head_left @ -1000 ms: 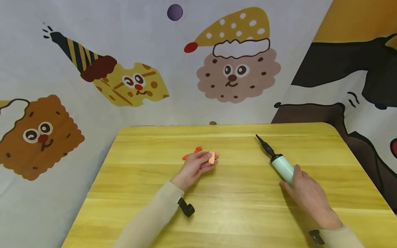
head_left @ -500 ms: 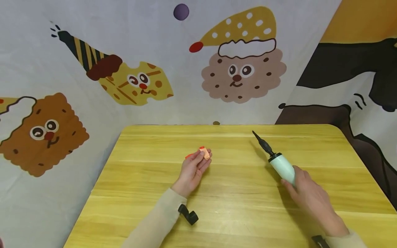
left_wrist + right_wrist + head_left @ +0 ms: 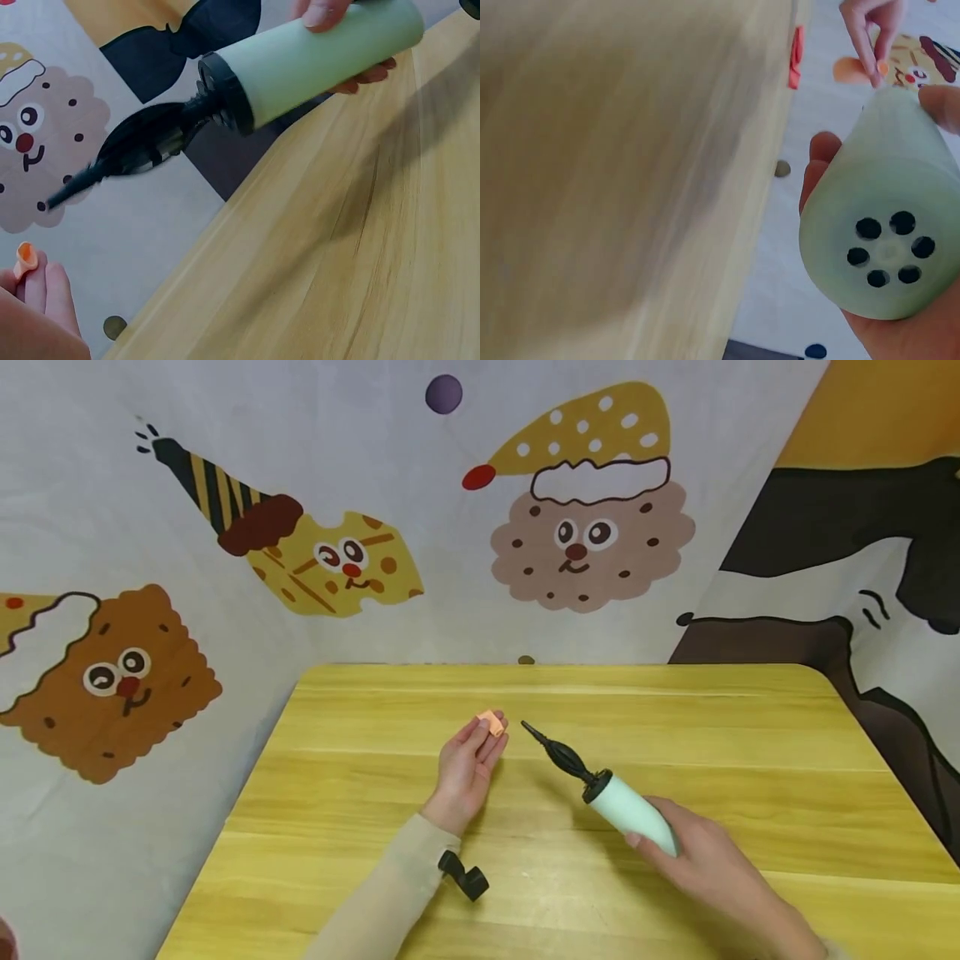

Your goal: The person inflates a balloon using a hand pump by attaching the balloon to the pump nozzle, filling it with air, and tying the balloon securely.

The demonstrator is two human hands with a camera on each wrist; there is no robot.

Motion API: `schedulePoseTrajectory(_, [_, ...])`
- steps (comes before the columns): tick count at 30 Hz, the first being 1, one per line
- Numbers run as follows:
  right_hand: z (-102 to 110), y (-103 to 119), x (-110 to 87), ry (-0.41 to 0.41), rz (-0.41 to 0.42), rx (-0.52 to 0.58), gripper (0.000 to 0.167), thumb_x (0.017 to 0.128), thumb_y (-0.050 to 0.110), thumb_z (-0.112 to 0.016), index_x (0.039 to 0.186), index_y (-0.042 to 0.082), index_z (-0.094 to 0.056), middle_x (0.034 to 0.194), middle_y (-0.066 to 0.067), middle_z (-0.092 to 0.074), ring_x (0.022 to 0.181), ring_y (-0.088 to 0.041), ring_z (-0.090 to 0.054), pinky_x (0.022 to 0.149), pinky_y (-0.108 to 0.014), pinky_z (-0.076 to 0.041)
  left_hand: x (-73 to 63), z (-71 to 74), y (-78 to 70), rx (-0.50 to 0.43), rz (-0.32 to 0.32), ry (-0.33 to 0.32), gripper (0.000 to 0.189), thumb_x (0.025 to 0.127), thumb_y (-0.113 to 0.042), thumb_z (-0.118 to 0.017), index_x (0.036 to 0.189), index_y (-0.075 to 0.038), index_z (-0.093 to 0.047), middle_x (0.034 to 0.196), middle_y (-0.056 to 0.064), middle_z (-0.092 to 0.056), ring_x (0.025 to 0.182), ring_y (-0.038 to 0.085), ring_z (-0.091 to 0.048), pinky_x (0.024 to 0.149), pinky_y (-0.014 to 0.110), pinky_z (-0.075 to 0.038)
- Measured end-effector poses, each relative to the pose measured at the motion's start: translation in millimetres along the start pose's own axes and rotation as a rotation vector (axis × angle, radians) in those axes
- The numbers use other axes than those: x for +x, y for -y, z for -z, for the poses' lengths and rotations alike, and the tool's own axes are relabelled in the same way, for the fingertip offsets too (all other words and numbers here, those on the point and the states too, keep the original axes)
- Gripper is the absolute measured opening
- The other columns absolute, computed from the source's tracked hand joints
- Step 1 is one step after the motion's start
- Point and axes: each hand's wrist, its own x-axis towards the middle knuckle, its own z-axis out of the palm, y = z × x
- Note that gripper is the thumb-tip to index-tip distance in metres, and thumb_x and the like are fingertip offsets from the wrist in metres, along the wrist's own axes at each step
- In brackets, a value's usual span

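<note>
Head view: pump (image 3: 628, 814) in right hand's (image 3: 708, 856) grip, balloon (image 3: 492, 724) in left hand's (image 3: 463, 770) fingertip pinch.

I grip a mint-green pump (image 3: 636, 817), 6 holes (image 3: 902, 223) in its end, black nozzle (image 3: 564, 758) slanted near the small orange balloon (image 3: 492, 723) I pinch.

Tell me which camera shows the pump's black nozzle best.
The left wrist view: the nozzle appears large and side-on, whole down to its tip. The head view shows it whole too, but smaller; in the right wrist view, the pump's body hides it.
</note>
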Motion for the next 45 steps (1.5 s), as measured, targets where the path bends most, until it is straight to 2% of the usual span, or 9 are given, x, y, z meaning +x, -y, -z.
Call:
schedulePoseTrajectory(3, [-7.4, 1.9, -0.9, 0.011, 0.031, -0.015, 0.050, 0.095, 0.043, -0.076, 0.129, 0.008, -0.067, 0.105, 0.004, -0.071, 0.084, -0.010, -0.061, 0.068, -0.036, -0.052, 0.5, -0.7, 1.7, -0.001, -0.005, 0.009, 0.035, 0.108, -0.005, -0.053, 0.140, 0.005, -0.043, 0.144, 0.025, -0.057, 0.129, 0.030, -0.062, 0.104, 0.034, -0.052])
schedulePoseTrajectory(6, [-12.3, 3.7, -0.3, 0.020, 0.037, -0.021, 0.052, 0.094, 0.044, -0.076, 0.129, 0.008, -0.067, 0.109, 0.003, -0.072, 0.086, -0.010, -0.062, 0.070, -0.037, -0.054, -0.1, -1.4, 3.6, 0.012, -0.014, 0.007, 0.034, 0.108, -0.005, -0.053, 0.140, 0.004, -0.043, 0.147, 0.026, -0.054, 0.131, 0.031, -0.060, 0.104, 0.034, -0.052])
schedulePoseTrajectory(13, [-17.0, 8.0, 4.2, 0.016, 0.034, -0.011, 0.052, 0.096, 0.046, -0.073, 0.133, 0.010, -0.065, 0.107, 0.004, -0.071, 0.086, -0.009, -0.060, 0.070, -0.038, -0.053, -4.0, -2.3, 8.5, 0.069, -0.072, 0.009, 0.021, 0.107, -0.002, -0.054, 0.126, 0.003, -0.051, 0.136, 0.023, -0.064, 0.119, 0.027, -0.068, 0.105, 0.039, -0.051])
schedulePoseTrajectory(20, [-19.9, 14.9, 7.4, 0.009, 0.039, -0.006, 0.052, 0.097, 0.045, -0.072, 0.133, 0.009, -0.064, 0.106, 0.004, -0.070, 0.085, -0.010, -0.060, 0.070, -0.037, -0.052, -5.9, -3.8, 13.4, 0.080, -0.132, 0.048, 0.031, 0.104, 0.000, -0.058, 0.134, 0.007, -0.051, 0.136, 0.024, -0.063, 0.120, 0.026, -0.068, 0.104, 0.035, -0.052])
schedulePoseTrajectory(25, [-20.6, 22.3, 7.5, 0.022, 0.008, 0.013, 0.058, 0.097, 0.048, -0.071, 0.137, 0.006, -0.062, 0.110, -0.001, -0.071, 0.089, -0.014, -0.062, 0.071, -0.040, -0.053, -7.5, -5.1, 14.9, 0.062, -0.175, 0.059, 0.037, 0.101, 0.004, -0.061, 0.137, 0.004, -0.053, 0.137, 0.021, -0.064, 0.122, 0.025, -0.067, 0.103, 0.033, -0.052])
schedulePoseTrajectory(29, [-21.1, 28.1, 8.6, 0.019, 0.000, 0.021, 0.059, 0.098, 0.049, -0.070, 0.138, 0.006, -0.061, 0.114, -0.005, -0.071, 0.091, -0.016, -0.064, 0.072, -0.041, -0.054, -9.3, -6.3, 16.4, 0.041, -0.177, 0.081, 0.037, 0.101, 0.007, -0.060, 0.136, 0.003, -0.052, 0.132, 0.019, -0.067, 0.123, 0.027, -0.066, 0.105, 0.034, -0.051])
schedulePoseTrajectory(34, [-24.7, 32.7, 10.1, -0.005, 0.015, 0.040, 0.057, 0.098, 0.046, -0.070, 0.137, 0.006, -0.061, 0.111, -0.006, -0.072, 0.090, -0.017, -0.064, 0.072, -0.040, -0.054, -12.1, -8.2, 19.6, 0.019, -0.177, 0.109, 0.036, 0.101, 0.008, -0.058, 0.136, 0.004, -0.050, 0.128, 0.019, -0.068, 0.121, 0.025, -0.067, 0.107, 0.034, -0.050])
schedulePoseTrajectory(40, [-28.8, 36.6, 11.7, -0.005, 0.007, 0.071, 0.056, 0.099, 0.044, -0.070, 0.136, 0.004, -0.062, 0.106, -0.006, -0.072, 0.087, -0.016, -0.064, 0.072, -0.040, -0.054, -14.5, -8.2, 22.0, 0.064, -0.200, 0.134, 0.042, 0.102, 0.004, -0.060, 0.142, 0.008, -0.047, 0.129, 0.016, -0.069, 0.119, 0.021, -0.068, 0.104, 0.032, -0.051])
schedulePoseTrajectory(45, [-29.2, 40.5, 12.7, 0.009, 0.002, 0.092, 0.053, 0.100, 0.044, -0.068, 0.136, 0.005, -0.061, 0.106, -0.005, -0.072, 0.088, -0.015, -0.063, 0.074, -0.040, -0.055, -14.9, -8.1, 23.8, 0.052, -0.206, 0.143, 0.044, 0.103, 0.005, -0.058, 0.144, 0.009, -0.044, 0.130, 0.017, -0.069, 0.121, 0.021, -0.067, 0.105, 0.030, -0.050])
